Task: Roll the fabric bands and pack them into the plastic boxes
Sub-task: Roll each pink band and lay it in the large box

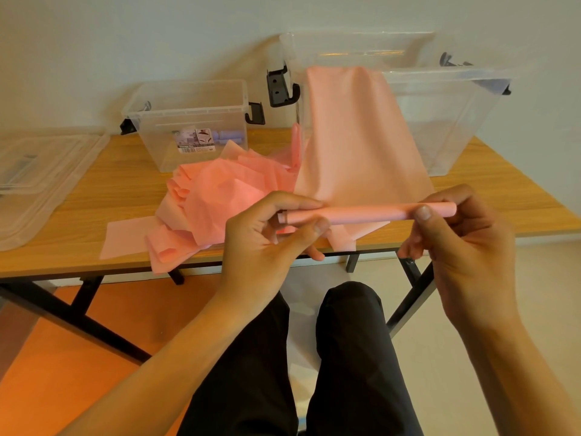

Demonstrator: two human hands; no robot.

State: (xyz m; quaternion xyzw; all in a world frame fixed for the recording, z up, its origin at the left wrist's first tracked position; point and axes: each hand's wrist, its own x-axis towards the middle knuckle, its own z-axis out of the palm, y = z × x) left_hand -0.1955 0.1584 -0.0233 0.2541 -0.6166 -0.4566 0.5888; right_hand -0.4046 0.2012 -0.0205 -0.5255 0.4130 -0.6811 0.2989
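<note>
Roll axis: the roll (pixel 361 214) lies crosswise, along the desk's (pixel 94 215) near edge, just above it.
Left grip (pixel 262 234): pinching the roll's left end.
Right grip (pixel 462 239): pinching its right end.
Loose band (pixel 355 130): runs straight away from both, up over the large box's (pixel 446 121) rim.
Next turn: probably forward, both hands equally placed.
</note>
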